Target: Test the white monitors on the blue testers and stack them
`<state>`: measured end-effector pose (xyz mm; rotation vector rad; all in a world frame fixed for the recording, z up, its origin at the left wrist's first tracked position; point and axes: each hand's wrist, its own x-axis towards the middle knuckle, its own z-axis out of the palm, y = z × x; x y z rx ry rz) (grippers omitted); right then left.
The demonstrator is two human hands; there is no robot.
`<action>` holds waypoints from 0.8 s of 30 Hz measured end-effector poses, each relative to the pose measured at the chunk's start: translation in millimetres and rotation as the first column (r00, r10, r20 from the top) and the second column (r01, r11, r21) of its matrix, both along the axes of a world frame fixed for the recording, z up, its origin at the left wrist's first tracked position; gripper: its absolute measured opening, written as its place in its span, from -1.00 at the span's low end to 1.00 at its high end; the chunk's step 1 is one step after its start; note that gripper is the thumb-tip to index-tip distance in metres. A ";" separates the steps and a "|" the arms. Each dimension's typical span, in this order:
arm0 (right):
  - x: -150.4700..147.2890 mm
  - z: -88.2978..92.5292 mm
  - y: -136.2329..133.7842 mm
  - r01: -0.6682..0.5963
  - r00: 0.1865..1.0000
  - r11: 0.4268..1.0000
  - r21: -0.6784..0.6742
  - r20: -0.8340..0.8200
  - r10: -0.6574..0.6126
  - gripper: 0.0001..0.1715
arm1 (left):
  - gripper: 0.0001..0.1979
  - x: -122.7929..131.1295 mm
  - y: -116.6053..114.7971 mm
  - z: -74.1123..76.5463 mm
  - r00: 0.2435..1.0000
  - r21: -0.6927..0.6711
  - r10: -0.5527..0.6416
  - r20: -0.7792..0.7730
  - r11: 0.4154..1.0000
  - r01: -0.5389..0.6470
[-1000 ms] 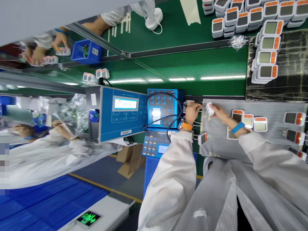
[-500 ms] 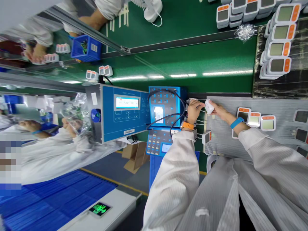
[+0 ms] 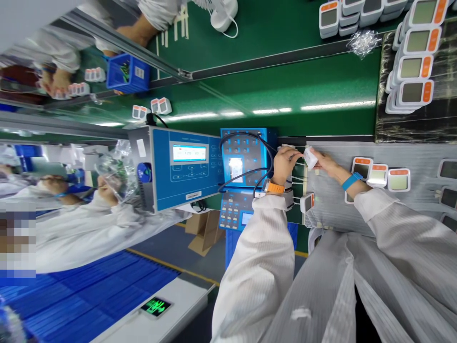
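My right hand (image 3: 324, 162) is closed around a small white device (image 3: 310, 157), whose pale casing faces me; no screen shows on it. My left hand (image 3: 283, 163), with an orange-banded watch at the wrist, has its thumb and fingers pinched together at the device's left edge. What lies between those fingertips is too small to make out. Below the hands, a white-and-orange display unit (image 3: 307, 203) rests on the grey mat (image 3: 335, 205), with thin white tubes on its left. Several similar units (image 3: 399, 179) lie beside my right forearm.
Blue test instruments (image 3: 246, 143) with black cables stand left of my hands, beside a larger blue tester (image 3: 189, 181). Stacked display units (image 3: 416, 93) sit on a dark board at the right. A metal rail (image 3: 271, 62) crosses the green bench. Co-workers' hands (image 3: 59, 83) are at the left.
The white device has tilted slightly between my hands, which keep nearly the same place and grip. The whole view has shifted a little.
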<state>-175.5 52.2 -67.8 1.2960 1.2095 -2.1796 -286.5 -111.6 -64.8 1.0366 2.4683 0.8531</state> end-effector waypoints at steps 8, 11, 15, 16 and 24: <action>3.8 -0.1 -3.4 0.062 0.998 0.998 0.005 -0.032 -0.062 -0.59 | -0.91 17.7 -10.6 -1.8 0.990 -0.064 -0.138 0.031 0.988 0.140; 4.2 0.7 -4.3 0.066 0.997 0.998 0.017 -0.031 -0.066 -0.60 | -0.90 15.3 -10.9 -3.8 0.986 -0.062 -0.166 0.031 0.984 0.168; 4.5 0.1 -5.1 0.072 0.997 0.997 0.024 -0.039 -0.071 -0.64 | -0.91 14.8 -14.3 -3.9 0.986 -0.043 -0.167 0.007 0.985 0.167; 4.6 -0.3 -5.4 0.073 0.997 0.997 0.021 -0.041 -0.072 -0.64 | -0.91 15.6 -15.1 -4.0 0.984 -0.035 -0.180 0.002 0.983 0.180; 6.7 2.5 -11.9 0.111 0.992 0.993 0.041 -0.068 -0.108 -0.65 | -0.89 22.9 -11.7 -10.3 0.999 0.031 -0.039 -0.008 0.999 0.039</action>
